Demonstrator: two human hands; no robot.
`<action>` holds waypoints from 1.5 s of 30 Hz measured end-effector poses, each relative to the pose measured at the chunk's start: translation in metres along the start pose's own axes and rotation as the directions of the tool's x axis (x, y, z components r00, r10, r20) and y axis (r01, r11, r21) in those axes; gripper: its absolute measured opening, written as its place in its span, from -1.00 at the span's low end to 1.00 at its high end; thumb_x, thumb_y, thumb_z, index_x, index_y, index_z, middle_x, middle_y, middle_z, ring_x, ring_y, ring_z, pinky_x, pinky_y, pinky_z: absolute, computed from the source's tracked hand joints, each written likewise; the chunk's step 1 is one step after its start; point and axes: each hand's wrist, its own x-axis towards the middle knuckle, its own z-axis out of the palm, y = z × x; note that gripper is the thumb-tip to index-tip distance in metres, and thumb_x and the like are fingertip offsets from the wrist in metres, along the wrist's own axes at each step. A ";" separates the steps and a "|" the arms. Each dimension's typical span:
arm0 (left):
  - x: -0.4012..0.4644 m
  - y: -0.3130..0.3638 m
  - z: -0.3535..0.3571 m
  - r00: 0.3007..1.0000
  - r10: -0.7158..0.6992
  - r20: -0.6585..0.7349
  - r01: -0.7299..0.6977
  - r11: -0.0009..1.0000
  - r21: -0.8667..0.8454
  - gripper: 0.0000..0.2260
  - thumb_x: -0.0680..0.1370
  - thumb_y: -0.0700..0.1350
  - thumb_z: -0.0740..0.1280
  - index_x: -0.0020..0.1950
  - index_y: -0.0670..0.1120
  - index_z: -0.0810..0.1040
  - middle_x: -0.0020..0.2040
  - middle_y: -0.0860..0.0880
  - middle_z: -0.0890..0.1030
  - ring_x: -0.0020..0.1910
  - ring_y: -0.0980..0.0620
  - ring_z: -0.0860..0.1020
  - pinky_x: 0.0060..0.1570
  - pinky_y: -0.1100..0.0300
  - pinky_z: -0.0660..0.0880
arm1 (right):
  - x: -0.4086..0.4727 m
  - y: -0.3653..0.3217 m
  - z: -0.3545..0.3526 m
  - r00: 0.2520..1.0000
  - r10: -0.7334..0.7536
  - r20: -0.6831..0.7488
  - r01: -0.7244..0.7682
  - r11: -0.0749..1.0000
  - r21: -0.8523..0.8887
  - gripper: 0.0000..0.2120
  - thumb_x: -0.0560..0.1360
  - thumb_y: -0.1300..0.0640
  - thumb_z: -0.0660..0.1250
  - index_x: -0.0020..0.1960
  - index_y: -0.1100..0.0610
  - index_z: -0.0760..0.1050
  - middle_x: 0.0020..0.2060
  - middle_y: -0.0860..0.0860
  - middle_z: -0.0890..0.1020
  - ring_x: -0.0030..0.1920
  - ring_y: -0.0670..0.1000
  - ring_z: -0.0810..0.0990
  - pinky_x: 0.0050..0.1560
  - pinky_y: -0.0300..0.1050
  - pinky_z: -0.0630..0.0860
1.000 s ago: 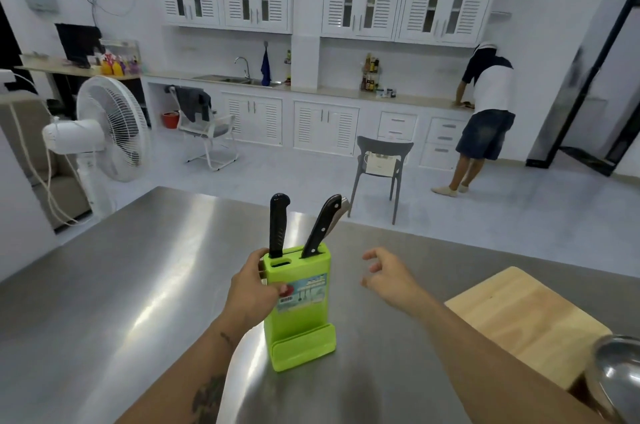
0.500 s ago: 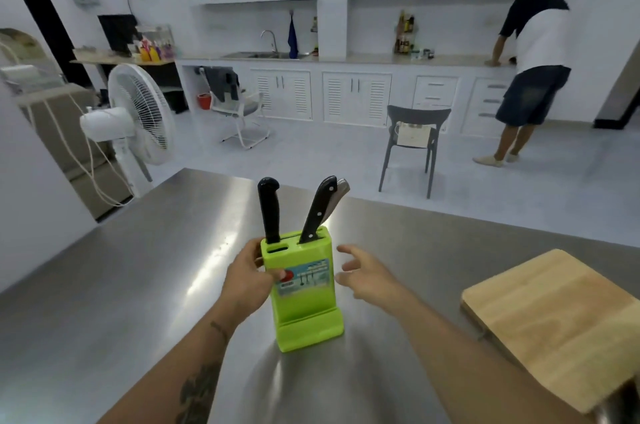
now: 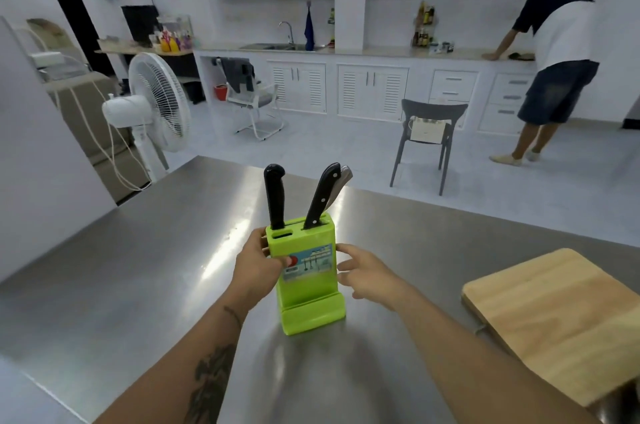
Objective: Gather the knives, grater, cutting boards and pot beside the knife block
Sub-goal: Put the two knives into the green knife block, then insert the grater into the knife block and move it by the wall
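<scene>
Two hands steady our green knife block (image 3: 306,279) at frame centre, the left hand (image 3: 255,266) gripping its side, the right hand (image 3: 369,273) loose-fingered touching its other side, likely to position it.

Green knife block (image 3: 306,276) upright, holding perhaps three knives (image 3: 320,200); wooden cutting board (image 3: 561,316) right.

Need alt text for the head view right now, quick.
A left hand grips a green knife block holding three knives on a steel table; the right hand touches its other side. A wooden cutting board lies right.
</scene>
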 end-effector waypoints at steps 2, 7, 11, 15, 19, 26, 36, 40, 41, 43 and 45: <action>-0.002 -0.006 0.001 0.998 -0.065 0.017 0.066 0.996 -0.063 -0.54 0.44 -0.27 0.46 0.27 -0.02 0.43 0.19 -0.05 0.57 0.13 -0.11 0.57 0.03 -0.05 0.58 | -0.002 0.002 -0.001 1.000 0.012 -0.018 -0.013 1.000 -0.014 -0.40 0.52 0.19 0.35 0.50 -0.08 0.29 0.23 0.04 0.52 0.13 0.05 0.58 0.03 -0.03 0.58; -0.012 -0.024 0.010 0.984 -0.181 0.004 0.176 0.955 -0.239 -0.44 0.48 -0.31 0.38 0.41 0.06 0.36 0.43 -0.14 0.38 0.31 -0.20 0.46 0.17 -0.15 0.51 | 0.003 -0.008 -0.002 0.999 0.004 -0.049 -0.005 1.000 -0.019 -0.33 0.50 0.13 0.40 0.53 -0.09 0.21 0.37 0.08 0.46 0.22 0.09 0.54 0.16 0.01 0.56; -0.016 -0.030 0.014 0.983 -0.182 0.016 0.181 0.958 -0.224 -0.40 0.51 -0.26 0.36 0.48 0.12 0.28 0.49 -0.14 0.30 0.41 -0.20 0.35 0.26 -0.17 0.43 | 0.013 -0.013 0.002 0.996 -0.009 -0.085 0.004 0.998 -0.057 -0.32 0.45 0.09 0.42 0.50 -0.14 0.24 0.17 -0.04 0.58 0.20 0.05 0.56 0.26 0.13 0.54; -0.017 -0.036 0.016 0.991 -0.136 0.016 0.136 0.970 -0.201 -0.53 0.56 -0.18 0.34 0.42 0.14 0.34 0.34 -0.04 0.45 0.28 -0.12 0.45 0.13 -0.08 0.47 | 0.022 -0.010 0.011 0.997 -0.030 -0.065 0.028 0.999 -0.039 -0.38 0.48 0.19 0.37 0.44 -0.19 0.29 -0.05 -0.14 0.65 0.07 -0.03 0.61 0.15 0.09 0.58; -0.012 -0.040 0.015 0.996 -0.087 -0.022 0.083 0.989 -0.126 -0.63 0.54 -0.14 0.37 0.28 0.12 0.37 0.24 0.03 0.49 0.16 -0.05 0.52 0.11 -0.05 0.54 | 0.031 -0.005 0.021 0.995 -0.044 -0.085 0.045 0.999 0.012 -0.44 0.52 0.21 0.31 0.41 -0.24 0.35 0.11 -0.06 0.65 0.13 -0.01 0.60 0.18 0.08 0.58; -0.008 -0.045 0.012 0.995 -0.087 -0.050 0.083 0.993 -0.085 -0.60 0.49 -0.12 0.43 0.23 0.09 0.34 0.15 0.03 0.52 0.07 -0.04 0.56 0.09 -0.08 0.57 | 0.054 -0.009 0.031 0.988 -0.066 -0.138 0.068 0.998 0.012 -0.48 0.47 0.16 0.28 0.36 -0.25 0.42 0.21 -0.04 0.61 0.24 0.05 0.55 0.28 0.14 0.52; -0.049 -0.053 0.028 0.974 -0.226 -0.034 0.228 0.953 0.202 -0.80 0.46 -0.03 0.40 -0.01 -0.05 0.45 -0.11 0.02 0.54 -0.08 -0.07 0.51 -0.12 0.12 0.41 | 0.018 0.012 0.007 0.975 0.003 -0.221 -0.010 0.999 -0.033 -0.34 0.51 0.12 0.41 0.51 -0.19 0.26 0.30 -0.04 0.48 0.11 -0.06 0.58 -0.08 -0.21 0.51; -0.058 -0.049 0.057 0.972 -0.019 0.235 -0.023 0.984 0.177 -0.94 0.47 -0.13 0.39 -0.17 -0.08 0.55 -0.28 0.03 0.59 -0.24 0.00 0.54 -0.24 0.20 0.42 | -0.027 0.045 -0.015 0.927 0.067 -0.369 -0.090 0.995 -0.047 -0.37 0.49 0.17 0.42 0.49 -0.12 0.33 0.29 0.05 0.51 0.12 0.01 0.60 -0.04 -0.15 0.53; -0.059 -0.047 0.068 0.950 0.010 0.312 -0.060 0.987 0.151 -0.94 0.46 -0.14 0.40 -0.19 -0.07 0.54 -0.29 0.01 0.60 -0.24 -0.04 0.56 -0.20 0.16 0.47 | -0.042 0.053 -0.021 0.910 0.096 -0.404 -0.122 0.992 -0.039 -0.39 0.49 0.18 0.41 0.49 -0.10 0.34 0.27 0.04 0.52 0.16 0.01 0.58 -0.05 -0.18 0.51; -0.062 -0.046 0.093 0.892 0.036 0.451 -0.108 0.985 0.133 -0.93 0.41 -0.07 0.39 -0.20 -0.02 0.53 -0.28 -0.01 0.60 -0.21 -0.11 0.60 -0.10 0.00 0.53 | -0.075 0.070 -0.030 0.867 0.158 -0.472 -0.182 0.983 -0.005 -0.42 0.50 0.23 0.39 0.48 -0.03 0.37 0.25 0.06 0.52 0.17 0.02 0.56 -0.12 -0.22 0.50; -0.070 -0.048 0.117 0.830 0.054 0.556 -0.161 0.976 0.145 -0.94 0.40 -0.05 0.38 -0.19 0.01 0.53 -0.26 0.00 0.61 -0.21 -0.09 0.60 -0.04 -0.03 0.55 | -0.109 0.090 -0.038 0.813 0.202 -0.546 -0.230 0.973 0.017 -0.45 0.49 0.25 0.41 0.44 0.02 0.41 0.21 0.10 0.53 0.14 0.04 0.56 0.00 -0.13 0.55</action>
